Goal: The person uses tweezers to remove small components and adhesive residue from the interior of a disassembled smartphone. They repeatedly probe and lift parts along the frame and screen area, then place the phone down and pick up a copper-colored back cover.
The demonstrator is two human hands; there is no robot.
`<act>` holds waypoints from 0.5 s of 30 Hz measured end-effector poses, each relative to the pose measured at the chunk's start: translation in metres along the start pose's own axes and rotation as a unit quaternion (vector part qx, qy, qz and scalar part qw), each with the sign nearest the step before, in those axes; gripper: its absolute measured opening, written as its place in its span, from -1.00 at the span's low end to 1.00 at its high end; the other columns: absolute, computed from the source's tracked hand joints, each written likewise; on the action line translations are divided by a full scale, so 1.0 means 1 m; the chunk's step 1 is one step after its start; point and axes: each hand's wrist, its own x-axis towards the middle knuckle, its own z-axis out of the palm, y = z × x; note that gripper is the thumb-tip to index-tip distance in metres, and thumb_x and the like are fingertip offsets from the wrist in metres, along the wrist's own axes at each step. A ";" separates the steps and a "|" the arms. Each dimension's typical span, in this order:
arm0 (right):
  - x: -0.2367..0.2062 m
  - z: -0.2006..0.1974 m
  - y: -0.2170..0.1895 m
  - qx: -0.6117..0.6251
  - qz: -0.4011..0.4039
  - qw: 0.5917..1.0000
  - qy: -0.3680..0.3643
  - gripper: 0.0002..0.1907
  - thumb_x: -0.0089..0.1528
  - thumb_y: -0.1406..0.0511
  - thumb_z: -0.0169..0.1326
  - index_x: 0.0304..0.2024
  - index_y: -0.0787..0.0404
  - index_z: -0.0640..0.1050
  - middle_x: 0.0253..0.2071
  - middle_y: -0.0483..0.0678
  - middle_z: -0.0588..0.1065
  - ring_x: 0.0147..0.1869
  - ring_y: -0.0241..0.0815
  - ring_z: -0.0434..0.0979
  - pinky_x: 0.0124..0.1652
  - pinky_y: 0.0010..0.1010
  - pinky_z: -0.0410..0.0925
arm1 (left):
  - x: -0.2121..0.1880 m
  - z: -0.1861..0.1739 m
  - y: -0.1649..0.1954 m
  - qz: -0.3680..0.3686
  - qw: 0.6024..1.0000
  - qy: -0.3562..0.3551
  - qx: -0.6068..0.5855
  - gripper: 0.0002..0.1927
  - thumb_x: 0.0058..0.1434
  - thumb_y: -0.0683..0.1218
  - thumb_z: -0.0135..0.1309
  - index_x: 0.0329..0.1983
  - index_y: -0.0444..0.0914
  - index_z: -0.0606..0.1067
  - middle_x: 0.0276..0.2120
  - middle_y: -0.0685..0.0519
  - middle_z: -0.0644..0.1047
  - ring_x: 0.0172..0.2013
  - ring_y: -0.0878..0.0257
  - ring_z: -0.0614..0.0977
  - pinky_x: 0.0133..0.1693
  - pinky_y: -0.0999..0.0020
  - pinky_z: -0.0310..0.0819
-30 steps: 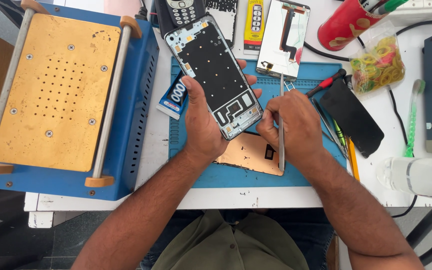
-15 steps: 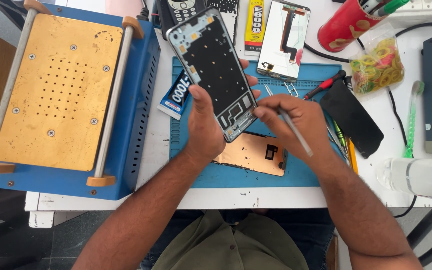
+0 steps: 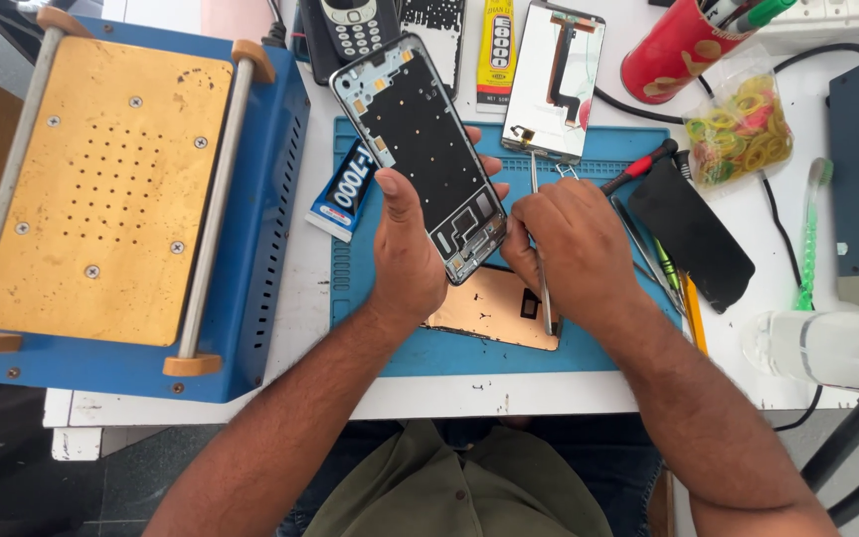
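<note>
Black and silver, the bare phone frame is sitting tilted in our left hand, raised above the blue mat with its lower end pointing toward us. We are wrapping that hand around the frame's lower edges, thumb on one side and fingers on the other, which seems to be keeping the inner face turned up and steady. Our right hand is closing around thin metal tweezers, pinching them like a pen right beside the frame's lower corner, so the tool is staying close to the part we are handling.

Under both hands a copper-coloured plate is lying flat on the mat, and a screen panel with its ribbon is resting at the mat's far edge. A blue glue tube is lying just left of the frame, partly on the mat.

Further out on the table, a red cup is holding pens, and a clear bag is holding coloured rubber bands. A black panel is lying to the right, and a blue machine with a gold plate is standing at the left.
</note>
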 end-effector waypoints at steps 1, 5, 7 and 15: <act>0.001 0.000 0.001 0.000 -0.004 1.000 0.008 -0.85 0.19 0.46 0.24 -0.31 0.26 0.48 -0.40 0.01 0.39 -0.26 0.00 0.42 -0.18 -0.19 0.31 | 0.002 -0.001 0.001 0.000 1.000 0.005 -0.009 -0.11 0.41 0.48 -0.38 0.42 -0.32 0.21 0.09 -0.16 0.47 0.12 0.11 0.61 0.13 0.23 0.68; 0.000 0.001 0.002 0.070 0.021 0.997 0.028 -0.85 0.17 0.46 0.21 -0.32 0.28 0.46 -0.40 0.01 0.42 -0.30 -0.03 0.45 -0.26 -0.22 0.34 | 0.003 -0.004 0.004 0.009 0.999 0.014 -0.048 -0.14 0.44 0.46 -0.37 0.41 -0.33 0.22 0.09 -0.19 0.48 0.10 0.09 0.62 0.07 0.22 0.70; -0.001 0.001 0.006 0.107 0.053 0.992 0.040 -0.87 0.20 0.46 0.19 -0.32 0.29 0.46 -0.41 0.01 0.43 -0.34 -0.06 0.45 -0.31 -0.26 0.34 | 0.007 -0.004 0.004 0.034 0.998 -0.007 -0.051 -0.17 0.46 0.44 -0.36 0.41 -0.32 0.22 0.14 -0.20 0.44 0.12 0.10 0.60 0.07 0.21 0.70; -0.014 -0.001 0.005 0.184 0.178 0.965 0.065 -0.95 0.33 0.42 0.09 -0.22 0.31 0.50 -0.34 -0.02 0.49 -0.37 -0.29 0.47 -0.32 -0.43 0.38 | 0.004 -0.005 0.003 0.054 0.998 -0.015 -0.037 -0.19 0.47 0.42 -0.33 0.43 -0.31 0.19 0.27 -0.17 0.37 0.20 0.11 0.54 0.19 0.16 0.67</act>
